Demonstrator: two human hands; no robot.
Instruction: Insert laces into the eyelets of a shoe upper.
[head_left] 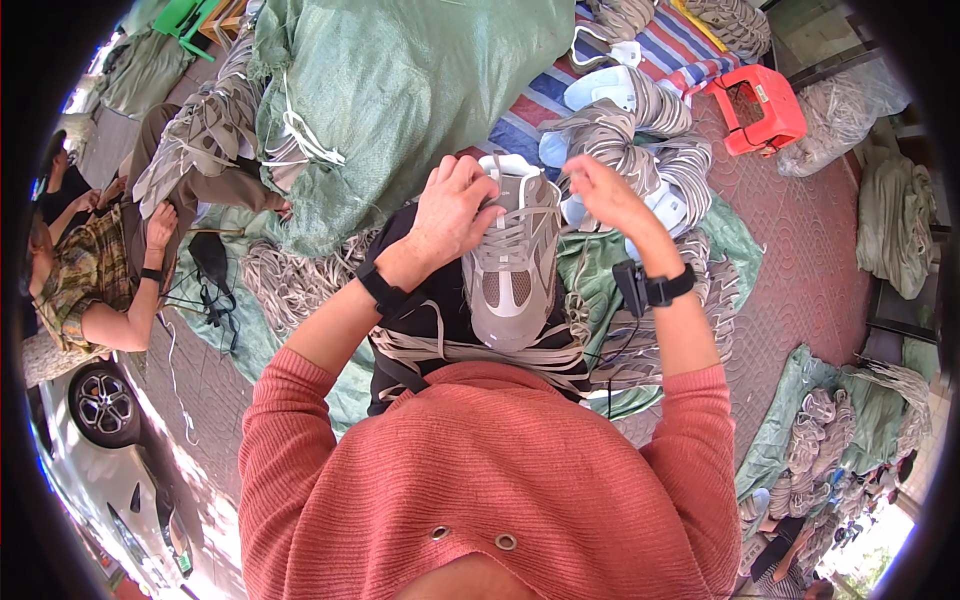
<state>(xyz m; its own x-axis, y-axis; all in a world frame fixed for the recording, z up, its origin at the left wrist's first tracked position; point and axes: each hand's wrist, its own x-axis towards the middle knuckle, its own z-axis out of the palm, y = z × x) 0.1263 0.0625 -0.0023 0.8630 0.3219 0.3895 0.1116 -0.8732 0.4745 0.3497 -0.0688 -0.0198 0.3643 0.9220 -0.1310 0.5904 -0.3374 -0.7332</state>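
Note:
A grey sneaker [512, 255] with pale laces rests on my dark-clad lap, its toe pointing toward me. My left hand [455, 212] is closed at the left side of its collar, thumb against the upper laces. Just right of the shoe's opening, my right hand [608, 197] is raised with its fingers bent together; whether a lace end is between them is too small to tell. Loose laces [480, 348] lie in a bundle across my lap, below the toe.
A large green woven sack [410, 90] stands ahead. Grey shoe uppers with pale blue linings [630, 135] are piled at the right, near a red plastic stool [762, 110]. At the left, another person [95, 265] sits beside more uppers [200, 130]; a car [115, 450] is behind.

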